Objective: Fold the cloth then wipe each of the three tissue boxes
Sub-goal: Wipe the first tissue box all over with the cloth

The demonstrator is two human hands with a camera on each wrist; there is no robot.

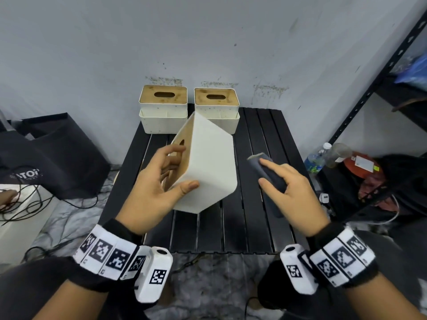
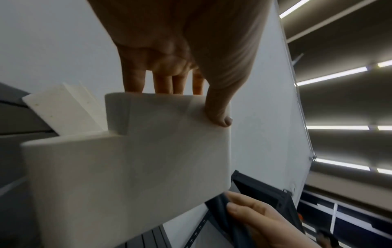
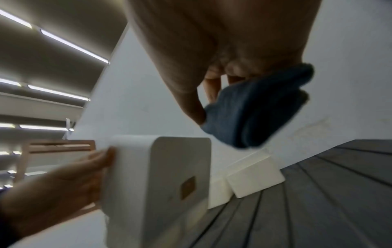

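Note:
My left hand grips a white tissue box tipped on its side above the black slatted table, thumb on the white wall and fingers on its wooden lid. The left wrist view shows the same box with my thumb on its wall. My right hand holds a folded dark blue cloth just right of the box, apart from it. The cloth hangs from my fingers in the right wrist view. Two more tissue boxes, one left and one right, stand upright at the table's back edge.
A grey wall rises right behind the table. Black bags and cables lie on the floor to the left. A black metal shelf stands on the right, with bottles and clutter at its foot.

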